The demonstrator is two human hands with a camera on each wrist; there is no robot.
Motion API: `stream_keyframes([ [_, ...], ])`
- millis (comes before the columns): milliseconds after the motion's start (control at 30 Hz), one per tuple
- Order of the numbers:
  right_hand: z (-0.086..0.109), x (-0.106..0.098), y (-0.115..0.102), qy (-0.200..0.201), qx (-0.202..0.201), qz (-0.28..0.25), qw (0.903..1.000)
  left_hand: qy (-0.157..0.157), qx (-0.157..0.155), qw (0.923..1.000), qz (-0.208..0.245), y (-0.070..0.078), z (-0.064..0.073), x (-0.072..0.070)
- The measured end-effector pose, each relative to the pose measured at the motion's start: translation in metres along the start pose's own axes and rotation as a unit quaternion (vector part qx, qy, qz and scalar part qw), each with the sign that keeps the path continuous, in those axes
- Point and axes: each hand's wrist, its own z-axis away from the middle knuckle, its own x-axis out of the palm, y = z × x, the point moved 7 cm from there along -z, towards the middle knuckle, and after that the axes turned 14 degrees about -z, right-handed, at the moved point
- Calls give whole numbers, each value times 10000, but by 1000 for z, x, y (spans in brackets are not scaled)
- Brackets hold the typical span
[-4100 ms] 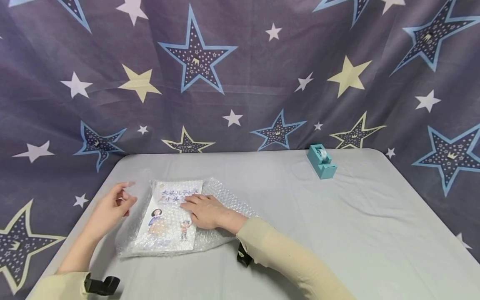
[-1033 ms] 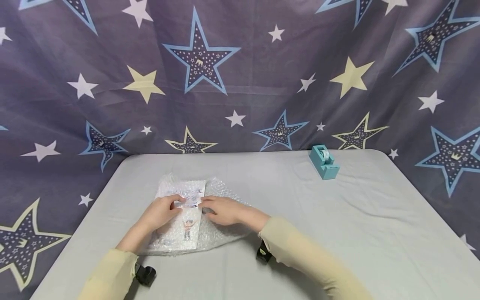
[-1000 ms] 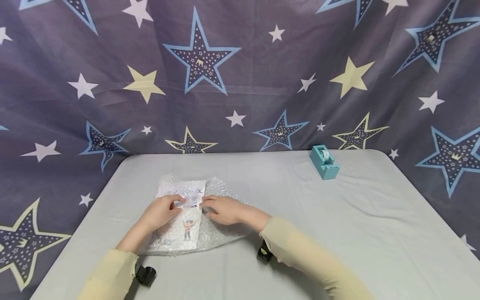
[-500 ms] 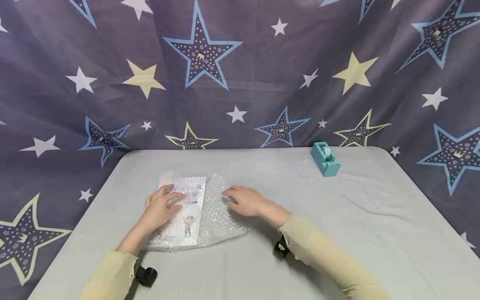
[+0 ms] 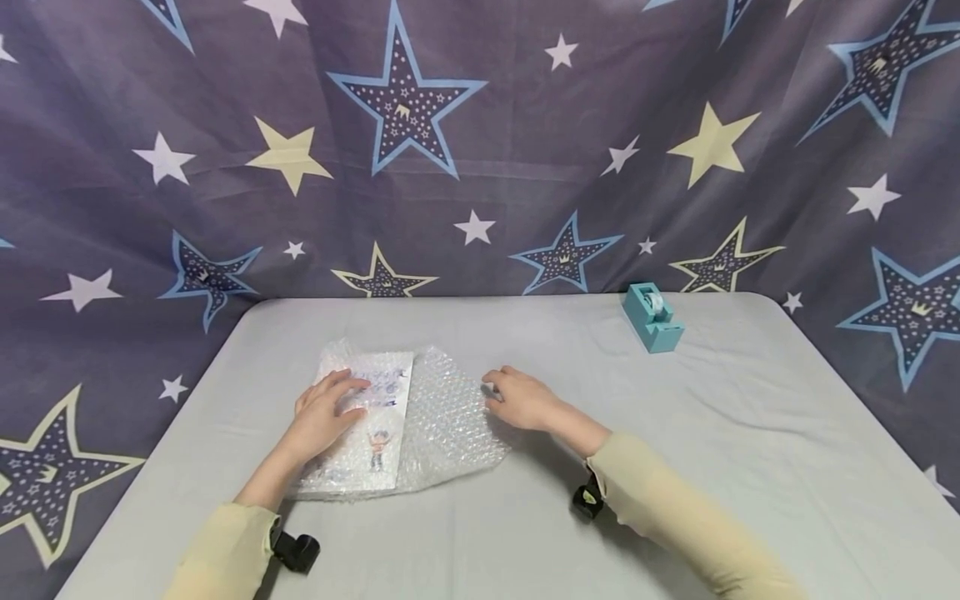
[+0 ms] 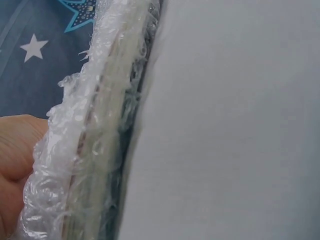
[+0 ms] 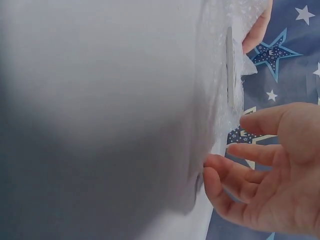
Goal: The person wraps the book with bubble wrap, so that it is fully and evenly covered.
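Left hand (image 5: 324, 415): fingers spread, resting on the fold, gripping nothing.
Right hand (image 5: 525, 402): relaxed, fingers loosely bent beside the wrap's right edge; contact unclear.
Bubble wrap (image 5: 452, 421): folded over from the left, right flap flat.
Book (image 5: 386, 419): within the wrap, partly beneath the left hand.
Tape dispenser (image 5: 653, 319): well apart, far right.
Change: right hand has moved off the book's edge, leaving the left alone on the fold.
Left wrist view: page edges through plastic, unseen from above.
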Motion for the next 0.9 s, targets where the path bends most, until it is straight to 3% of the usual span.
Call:
stream_keyframes([
  [400, 5, -4, 17, -161, 457, -189, 9986, -137, -61, 9997, 180, -2, 0, 4],
  [700, 11, -8, 26, -139, 850, -145, 9962, 313, 182, 9986, 397, -2, 2, 1],
  [900, 13, -6, 30, -340, 1024, -219, 9939, -2, -16, 9995, 310, -5, 0, 4],
])
